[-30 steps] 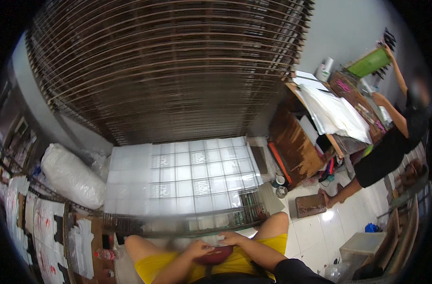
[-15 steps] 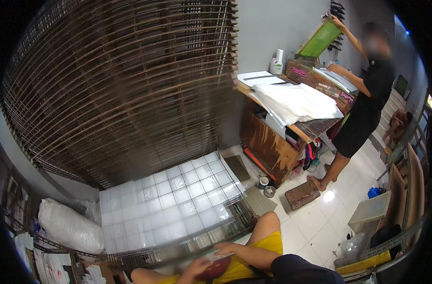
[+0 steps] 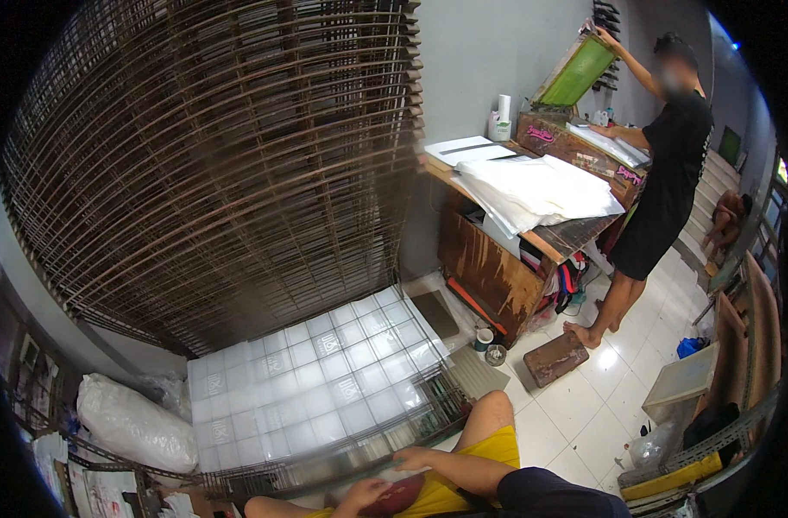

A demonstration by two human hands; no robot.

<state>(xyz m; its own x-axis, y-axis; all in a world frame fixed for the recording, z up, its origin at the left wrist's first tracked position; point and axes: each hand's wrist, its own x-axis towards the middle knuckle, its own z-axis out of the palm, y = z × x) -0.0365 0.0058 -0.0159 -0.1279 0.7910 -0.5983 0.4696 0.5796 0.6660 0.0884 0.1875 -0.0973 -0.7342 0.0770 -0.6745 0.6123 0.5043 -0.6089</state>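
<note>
Right hand (image 3: 411, 458): fingers loosely extended, lay near wire rack (image 3: 325, 457); left hand (image 3: 365, 494): neared dark-red item (image 3: 403, 495), grip indiscernible.

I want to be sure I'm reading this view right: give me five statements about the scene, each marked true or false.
1. The co-worker's raised hand is at the green panel. True.
2. The green panel lies flat. False: it is tilted up.
3. The brown block is on the tiled floor. True.
4. The person's right hand is on the brown block. False: it is by the grid rack.
5. The person's left hand is close to the dark red item. True.
</note>
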